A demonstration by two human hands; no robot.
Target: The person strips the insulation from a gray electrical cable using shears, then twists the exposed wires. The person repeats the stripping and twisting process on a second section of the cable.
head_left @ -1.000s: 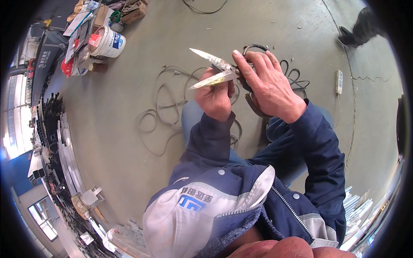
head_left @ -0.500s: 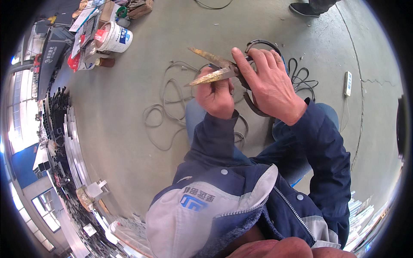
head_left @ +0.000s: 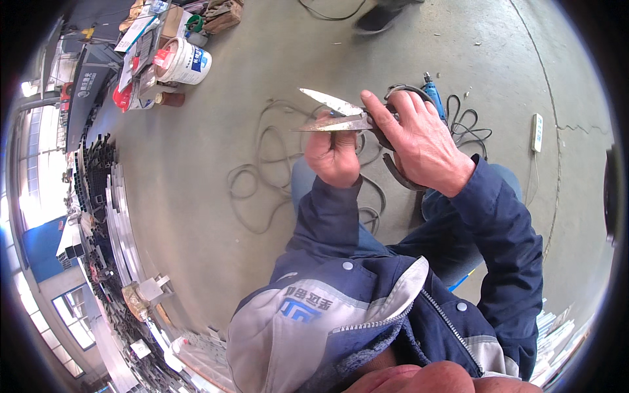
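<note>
My right hand [head_left: 429, 141] is wrapped round the dark handles of a large pair of scissors [head_left: 337, 123], its index finger stretched along the pivot. The worn metal blades point left and stand apart. Just beneath them is my left hand [head_left: 333, 157], closed with the thumb up near the lower blade. The blades partly cover its fingertips, so whatever it may hold cannot be made out. Beyond my right hand a blue power tool [head_left: 430, 92] lies on the floor, partly hidden by the hand.
Loops of grey cable [head_left: 246, 183] lie on the floor under my hands, and dark cord [head_left: 473, 124] coils to the right. A white power strip [head_left: 537, 133] lies farther right. A white bucket [head_left: 187, 62] stands at upper left. Metal profiles [head_left: 121, 216] line the left. Someone's shoe [head_left: 377, 19] shows at the top.
The scissor blades have come closer together over my left hand. The other person's shoe has moved left. More of the blue tool shows, and the whole view has shifted slightly.
</note>
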